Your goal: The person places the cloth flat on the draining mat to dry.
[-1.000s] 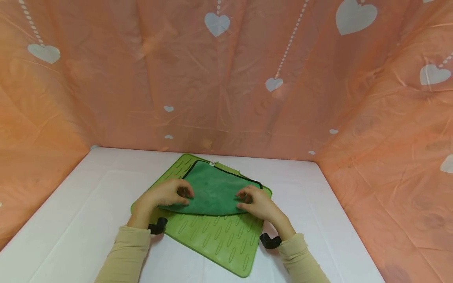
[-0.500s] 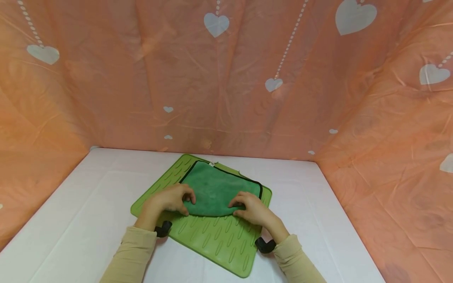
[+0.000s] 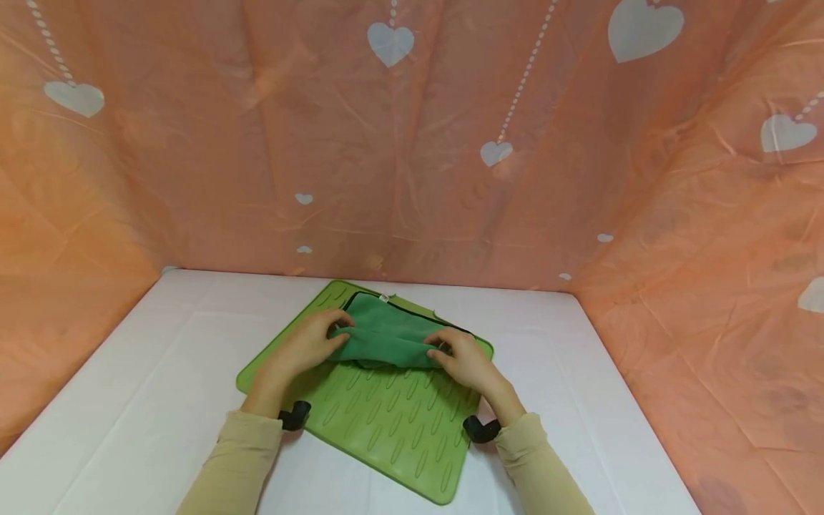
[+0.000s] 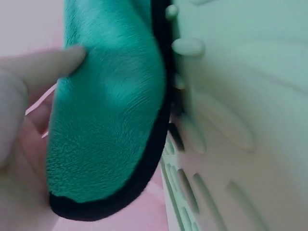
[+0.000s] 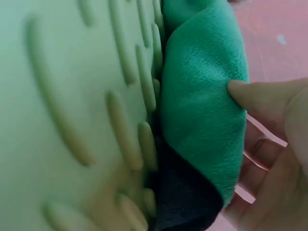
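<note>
A green plush cloth [image 3: 386,347] with black edging lies partly folded on a lime-green ridged mat [image 3: 399,429]. My left hand [image 3: 315,340] pinches the fold at its left end, thumb on the near face; in the left wrist view the cloth [image 4: 110,110] stands up from the mat between thumb and fingers. At the other end my right hand [image 3: 460,354] pinches the same fold. The right wrist view has the thumb pressed on the cloth [image 5: 207,86], with the other fingers behind it. The cloth's far edge, with a small white tag [image 3: 384,297], rests on the mat.
The mat lies at an angle on a white-covered table [image 3: 161,386]. An orange curtain [image 3: 386,179] with white hearts rises behind the table and along both sides. Black bands [image 3: 481,429] sit at both wrists.
Both hands came together onto the cloth's near edge and pinched it. They then lifted that edge and moved it away from me, baring more of the mat in front.
</note>
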Demonstrator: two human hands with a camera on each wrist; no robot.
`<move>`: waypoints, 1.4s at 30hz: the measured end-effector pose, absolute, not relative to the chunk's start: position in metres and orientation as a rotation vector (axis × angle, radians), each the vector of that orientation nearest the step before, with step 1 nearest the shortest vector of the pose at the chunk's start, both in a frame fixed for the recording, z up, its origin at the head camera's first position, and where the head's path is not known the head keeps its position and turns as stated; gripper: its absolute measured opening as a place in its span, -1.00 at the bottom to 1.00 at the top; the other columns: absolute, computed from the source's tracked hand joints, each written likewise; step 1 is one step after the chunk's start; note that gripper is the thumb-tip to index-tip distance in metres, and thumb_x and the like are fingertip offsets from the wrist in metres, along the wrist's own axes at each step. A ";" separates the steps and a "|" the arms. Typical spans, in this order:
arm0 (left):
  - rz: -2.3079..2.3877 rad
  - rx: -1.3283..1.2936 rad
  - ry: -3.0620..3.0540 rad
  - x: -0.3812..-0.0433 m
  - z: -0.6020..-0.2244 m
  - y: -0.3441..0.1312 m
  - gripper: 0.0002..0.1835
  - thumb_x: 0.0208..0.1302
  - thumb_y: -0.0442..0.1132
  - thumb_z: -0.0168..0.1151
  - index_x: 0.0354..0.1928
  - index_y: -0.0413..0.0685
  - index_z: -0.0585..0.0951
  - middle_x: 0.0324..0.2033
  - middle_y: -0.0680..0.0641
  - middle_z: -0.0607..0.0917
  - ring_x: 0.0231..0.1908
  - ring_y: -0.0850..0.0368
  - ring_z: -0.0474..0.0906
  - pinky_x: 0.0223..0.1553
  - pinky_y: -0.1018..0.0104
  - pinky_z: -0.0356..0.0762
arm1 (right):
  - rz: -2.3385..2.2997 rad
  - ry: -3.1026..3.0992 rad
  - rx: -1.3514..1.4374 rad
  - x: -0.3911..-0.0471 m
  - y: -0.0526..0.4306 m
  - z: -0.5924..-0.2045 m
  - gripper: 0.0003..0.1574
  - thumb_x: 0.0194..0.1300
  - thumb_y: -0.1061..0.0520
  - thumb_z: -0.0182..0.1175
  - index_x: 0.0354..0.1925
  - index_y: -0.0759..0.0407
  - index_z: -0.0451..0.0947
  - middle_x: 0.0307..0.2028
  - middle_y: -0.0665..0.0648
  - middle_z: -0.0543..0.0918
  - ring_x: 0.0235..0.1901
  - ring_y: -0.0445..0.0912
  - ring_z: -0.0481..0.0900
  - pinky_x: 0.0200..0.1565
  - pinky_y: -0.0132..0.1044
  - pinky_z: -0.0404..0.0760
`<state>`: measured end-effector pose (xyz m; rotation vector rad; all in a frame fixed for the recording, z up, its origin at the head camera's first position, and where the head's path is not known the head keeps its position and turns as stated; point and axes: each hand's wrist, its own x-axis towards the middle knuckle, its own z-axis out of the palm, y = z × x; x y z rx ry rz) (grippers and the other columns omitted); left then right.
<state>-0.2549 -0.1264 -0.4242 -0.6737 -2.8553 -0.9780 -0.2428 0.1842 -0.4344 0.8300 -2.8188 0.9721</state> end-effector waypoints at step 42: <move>-0.183 -1.222 -2.737 -0.262 -0.435 -0.146 -0.77 0.04 -0.25 0.45 -0.25 0.11 0.63 -0.28 0.09 0.59 -0.22 0.12 0.58 -0.18 0.02 0.53 | 0.480 -2.812 1.230 -0.249 0.159 -0.430 -0.71 0.25 0.04 0.27 -0.03 -0.03 0.62 -0.04 -0.05 0.58 0.01 -0.13 0.53 0.02 -0.21 0.55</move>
